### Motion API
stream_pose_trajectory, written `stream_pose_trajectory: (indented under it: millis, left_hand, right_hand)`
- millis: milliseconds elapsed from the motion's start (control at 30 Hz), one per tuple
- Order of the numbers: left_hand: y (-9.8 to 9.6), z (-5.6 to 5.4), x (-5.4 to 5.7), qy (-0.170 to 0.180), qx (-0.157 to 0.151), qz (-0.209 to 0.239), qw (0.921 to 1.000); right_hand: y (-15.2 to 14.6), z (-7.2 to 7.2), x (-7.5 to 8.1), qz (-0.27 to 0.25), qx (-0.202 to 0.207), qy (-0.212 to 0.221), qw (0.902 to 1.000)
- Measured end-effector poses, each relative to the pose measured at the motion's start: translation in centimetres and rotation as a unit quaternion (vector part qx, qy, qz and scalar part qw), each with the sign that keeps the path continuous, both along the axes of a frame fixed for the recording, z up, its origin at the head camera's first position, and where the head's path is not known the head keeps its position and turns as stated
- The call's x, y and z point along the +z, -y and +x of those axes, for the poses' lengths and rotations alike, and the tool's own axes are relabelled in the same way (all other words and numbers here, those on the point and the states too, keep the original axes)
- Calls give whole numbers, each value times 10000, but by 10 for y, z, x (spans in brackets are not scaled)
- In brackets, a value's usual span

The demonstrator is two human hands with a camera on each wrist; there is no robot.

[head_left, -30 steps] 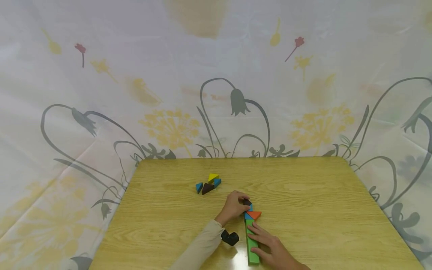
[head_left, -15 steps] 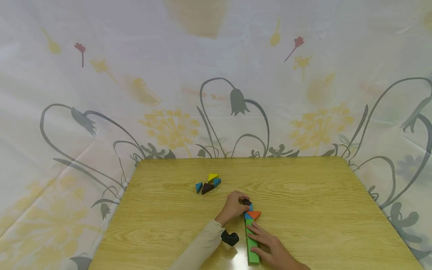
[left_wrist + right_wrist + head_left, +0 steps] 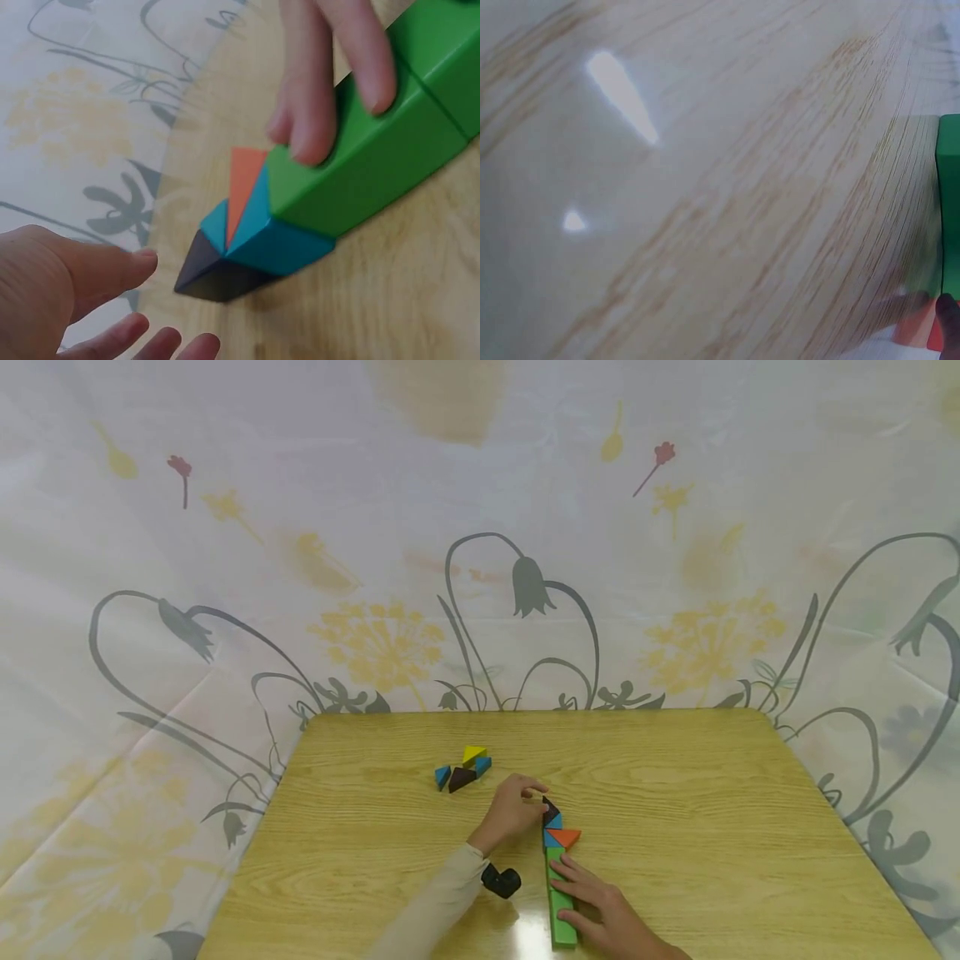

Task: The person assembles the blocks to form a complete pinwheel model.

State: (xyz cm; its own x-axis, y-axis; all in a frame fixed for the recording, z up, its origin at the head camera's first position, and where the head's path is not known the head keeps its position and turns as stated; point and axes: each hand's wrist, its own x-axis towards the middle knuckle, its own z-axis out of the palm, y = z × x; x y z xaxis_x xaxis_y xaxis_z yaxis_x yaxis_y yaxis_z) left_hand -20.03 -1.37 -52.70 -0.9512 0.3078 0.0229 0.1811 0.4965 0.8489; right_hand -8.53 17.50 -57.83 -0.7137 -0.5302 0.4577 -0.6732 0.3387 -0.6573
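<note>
A row of wooden blocks lies on the table. Two green blocks form its near part, followed by blue triangles, an orange triangle jutting right, and a dark brown triangle at the far end. My left hand is beside that dark triangle; in the left wrist view its thumb and fingers are spread, with a gap between them and the block. The fingers of my right hand rest straight across the top of the green blocks. Only a fingertip of it shows in the right wrist view.
Farther back on the left sit a yellow triangle, another dark triangle and two small blue ones. A black wrist camera hangs at the left sleeve. A patterned cloth rises behind the table.
My left hand has let go of the dark triangle and drawn back slightly left, uncovering it and the blue one beside it. The right hand has stayed on the green blocks.
</note>
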Motion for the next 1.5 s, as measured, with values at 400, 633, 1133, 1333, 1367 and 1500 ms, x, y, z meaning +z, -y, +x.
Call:
stream_pose_trajectory:
  millis: [400, 633, 1133, 1333, 1367, 1500]
  left_hand:
    - [35, -15, 17, -184, 49, 64, 9998]
    - [54, -23, 20, -352, 75, -188, 9992]
    - [79, -40, 15, -376, 333, -104, 9987]
    - [79, -44, 11, -267, 506, -95, 9983]
    - [79, -45, 11, -250, 528, -103, 9982]
    - [77, -48, 7, -276, 588, -196, 9977]
  right_hand:
    - [0, 1, -2, -135, 16, 80, 9999]
    - [1, 0, -3, -223, 118, -58, 9997]
    - [1, -1, -3, -174, 22, 48, 9998]
    - [1, -1, -7, -243, 64, -37, 9997]
    - [1, -1, -7, -257, 65, -40, 9996]
    - [2, -2, -6, -293, 63, -76, 9995]
